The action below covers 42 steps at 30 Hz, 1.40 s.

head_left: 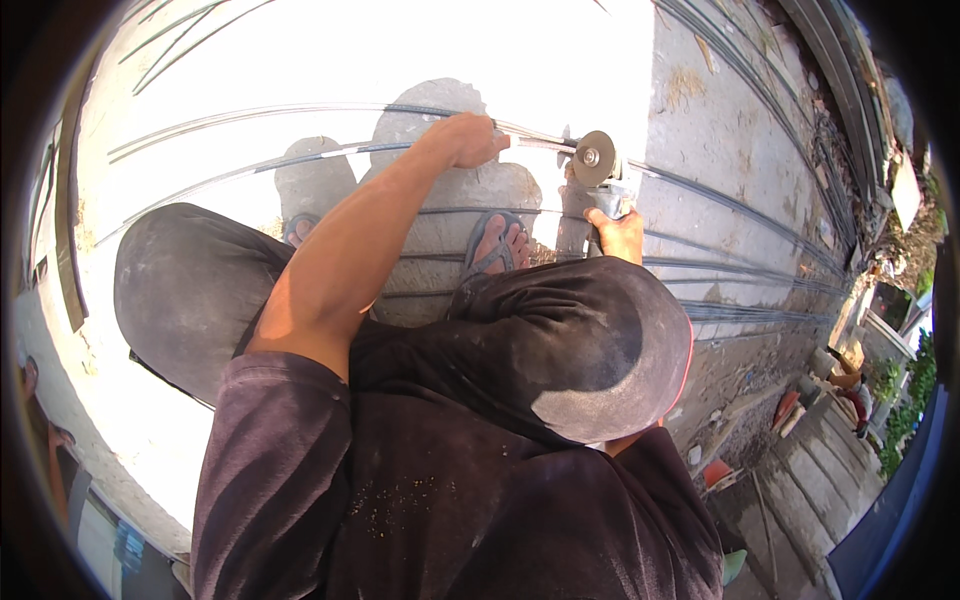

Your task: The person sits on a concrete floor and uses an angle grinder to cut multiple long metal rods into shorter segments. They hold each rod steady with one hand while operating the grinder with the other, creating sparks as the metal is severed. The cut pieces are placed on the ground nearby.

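Observation:
My left hand (467, 140) is closed on a few thin steel rods (538, 141) lying across the pale concrete, just left of an angle grinder's cutting disc. My right hand (617, 230) is wrapped round the grinder (615, 195), whose grey disc (596, 157) stands over or against those rods; I cannot tell whether it touches them. My feet in dark flip-flops (495, 246) are under me, near more rods.
Bundles of long steel rods (753, 315) run across the concrete slab (690, 120). Dark beams (69, 200) lie at the left. Debris, boards (905, 190) and orange pieces (718, 472) line the right edge. Someone's hand or limb (58, 440) shows at the far left.

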Available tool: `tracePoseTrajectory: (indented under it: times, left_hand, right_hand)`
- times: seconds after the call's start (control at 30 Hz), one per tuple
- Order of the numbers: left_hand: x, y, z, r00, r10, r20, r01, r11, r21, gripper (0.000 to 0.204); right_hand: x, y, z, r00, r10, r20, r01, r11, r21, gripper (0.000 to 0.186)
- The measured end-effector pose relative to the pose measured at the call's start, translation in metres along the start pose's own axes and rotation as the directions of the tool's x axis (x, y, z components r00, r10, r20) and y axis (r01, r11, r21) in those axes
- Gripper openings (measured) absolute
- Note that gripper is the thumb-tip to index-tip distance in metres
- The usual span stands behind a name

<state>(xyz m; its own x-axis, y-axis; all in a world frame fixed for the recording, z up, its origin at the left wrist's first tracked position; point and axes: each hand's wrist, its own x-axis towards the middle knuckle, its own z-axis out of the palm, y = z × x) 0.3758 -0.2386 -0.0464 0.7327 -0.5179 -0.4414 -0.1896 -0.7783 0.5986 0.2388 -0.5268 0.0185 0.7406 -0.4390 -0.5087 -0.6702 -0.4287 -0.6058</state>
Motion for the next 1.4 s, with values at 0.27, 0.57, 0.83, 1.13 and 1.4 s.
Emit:
tracePoseTrajectory:
  times: [0.27,0.57,0.83,1.13,1.4]
  left_hand:
    - [0.002,0.001,0.0,0.998,-0.035,0.05,0.037,0.999,-0.035,0.071]
    - [-0.002,0.016,-0.01,0.978,-0.148,0.149,0.149,0.989,0.005,0.053]
    - [-0.001,0.053,-0.011,0.956,-0.266,0.123,0.249,0.959,0.135,0.037]
    - [-0.002,0.014,-0.029,0.987,-0.058,0.151,0.06,0.998,-0.008,0.078]
    - [0.01,0.052,-0.06,0.964,-0.133,0.232,0.098,0.983,0.157,0.071]
  right_hand:
    - [-0.004,0.002,0.002,0.998,0.05,0.033,-0.053,0.996,0.078,0.053]
    - [0.0,0.005,0.003,1.0,0.013,-0.003,-0.013,1.0,0.013,0.055]
    - [-0.027,0.011,-0.026,0.977,0.197,-0.087,-0.155,0.924,0.35,0.036]
    - [-0.049,0.036,-0.063,0.963,0.213,-0.165,-0.085,0.821,0.564,0.031]
    - [-0.045,0.048,-0.081,0.967,0.196,-0.161,-0.072,0.821,0.567,0.033]
